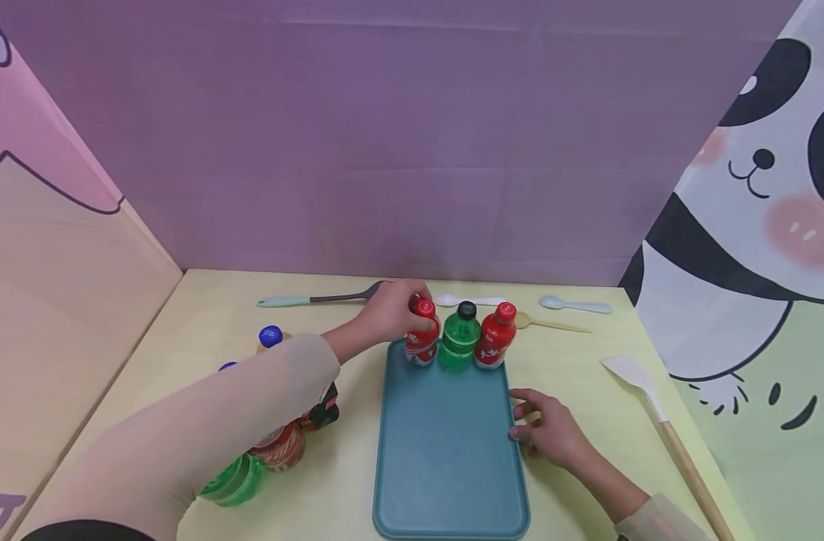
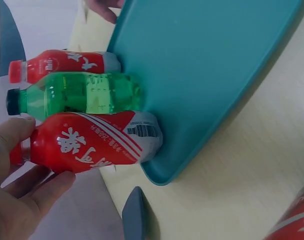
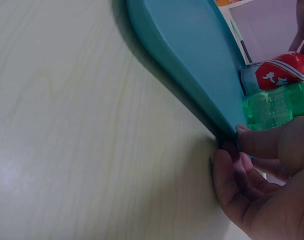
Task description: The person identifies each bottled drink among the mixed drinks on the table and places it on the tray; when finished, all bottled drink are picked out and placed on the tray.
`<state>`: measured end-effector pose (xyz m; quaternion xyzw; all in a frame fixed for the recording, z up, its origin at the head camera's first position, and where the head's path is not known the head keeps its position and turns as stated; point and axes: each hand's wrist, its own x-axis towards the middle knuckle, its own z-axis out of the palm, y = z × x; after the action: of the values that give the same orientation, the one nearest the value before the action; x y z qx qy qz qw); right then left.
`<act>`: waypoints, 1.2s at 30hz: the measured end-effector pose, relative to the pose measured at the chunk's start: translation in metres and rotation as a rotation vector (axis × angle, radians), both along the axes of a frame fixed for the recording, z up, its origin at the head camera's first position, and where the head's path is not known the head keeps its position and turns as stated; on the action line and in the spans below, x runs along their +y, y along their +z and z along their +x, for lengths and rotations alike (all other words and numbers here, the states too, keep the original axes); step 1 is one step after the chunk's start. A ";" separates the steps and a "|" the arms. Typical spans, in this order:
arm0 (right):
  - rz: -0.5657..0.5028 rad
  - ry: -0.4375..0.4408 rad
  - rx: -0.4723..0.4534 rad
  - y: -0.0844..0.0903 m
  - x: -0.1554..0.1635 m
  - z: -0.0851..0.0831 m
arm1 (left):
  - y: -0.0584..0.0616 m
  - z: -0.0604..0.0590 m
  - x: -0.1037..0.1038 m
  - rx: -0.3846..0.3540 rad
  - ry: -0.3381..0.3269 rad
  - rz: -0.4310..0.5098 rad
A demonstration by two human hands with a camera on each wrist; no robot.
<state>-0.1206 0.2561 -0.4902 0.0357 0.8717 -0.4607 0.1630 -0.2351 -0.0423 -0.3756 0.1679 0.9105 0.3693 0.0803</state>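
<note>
Left hand point(image 1: 390, 309) curls round the neck of the left red bottle point(image 1: 422, 336), which stands upright at the far left corner of the teal tray point(image 1: 445, 451). Just beside it stand a green bottle point(image 1: 460, 338) and a second red bottle point(image 1: 496, 337), the three in a row along the tray's far edge. Right hand point(image 1: 550, 432) rests on the table point(image 1: 182, 338), its fingers pinching the tray's right rim. More bottles point(image 1: 276, 443) lie under the left sleeve.
</note>
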 end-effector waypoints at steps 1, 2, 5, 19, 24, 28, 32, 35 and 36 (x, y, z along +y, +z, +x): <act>-0.002 -0.004 -0.002 -0.001 0.000 0.000 | -0.001 0.000 0.000 0.003 -0.004 -0.001; -0.003 -0.005 -0.002 -0.001 0.000 0.000 | -0.002 0.000 -0.001 0.003 -0.004 -0.003; -0.011 -0.002 -0.002 -0.002 0.001 -0.001 | -0.005 -0.001 -0.001 -0.010 0.005 0.010; -0.013 0.028 0.001 -0.002 0.004 -0.002 | 0.006 -0.003 -0.005 -0.085 -0.121 -0.104; -0.012 0.026 0.003 -0.002 0.004 -0.002 | 0.027 0.006 -0.018 -0.093 -0.190 -0.133; -0.001 0.039 0.004 -0.003 0.005 -0.002 | 0.047 0.018 -0.035 -0.037 -0.188 -0.096; 0.006 0.104 -0.008 0.000 0.010 -0.005 | 0.064 0.030 -0.062 0.004 -0.186 -0.021; -0.015 0.178 -0.039 0.003 0.016 -0.007 | 0.073 0.038 -0.088 0.004 -0.178 0.032; -0.024 0.206 -0.048 0.004 0.018 -0.008 | 0.075 0.040 -0.097 0.002 -0.173 0.042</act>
<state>-0.1282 0.2736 -0.4859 -0.0448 0.8611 -0.4508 0.2308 -0.1949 -0.1396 -0.3009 0.2481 0.8846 0.3800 0.1073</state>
